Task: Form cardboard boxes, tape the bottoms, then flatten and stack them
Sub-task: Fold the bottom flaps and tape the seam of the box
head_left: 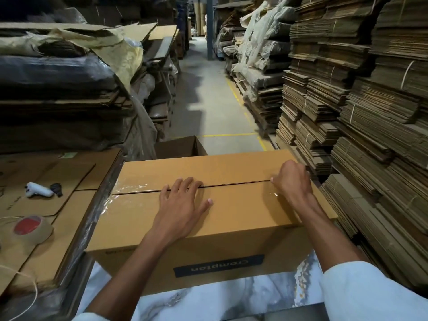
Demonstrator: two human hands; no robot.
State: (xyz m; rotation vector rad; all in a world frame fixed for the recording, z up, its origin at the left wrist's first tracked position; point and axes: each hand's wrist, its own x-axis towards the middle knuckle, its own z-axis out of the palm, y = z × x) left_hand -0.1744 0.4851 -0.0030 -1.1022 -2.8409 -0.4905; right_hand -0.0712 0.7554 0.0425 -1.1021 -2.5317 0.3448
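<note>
A formed brown cardboard box (243,212) stands in front of me, its two flaps closed along a centre seam. Clear tape (129,185) covers the seam's left end and wraps over the edge. My left hand (183,200) lies flat with spread fingers on the seam near the middle. At the seam's right end my right hand (293,179) presses down with curled fingers on shiny clear tape (274,194). A roll of brown tape (31,228) with a red core lies on flat cardboard to the left.
A stack of flattened boxes (76,193) sits at left with a white tool (38,189) on it. An open box (178,147) stands behind the formed one. Tall piles of flat cardboard (359,100) line the right; wrapped piles (69,77) line the left. A concrete aisle (208,93) runs ahead.
</note>
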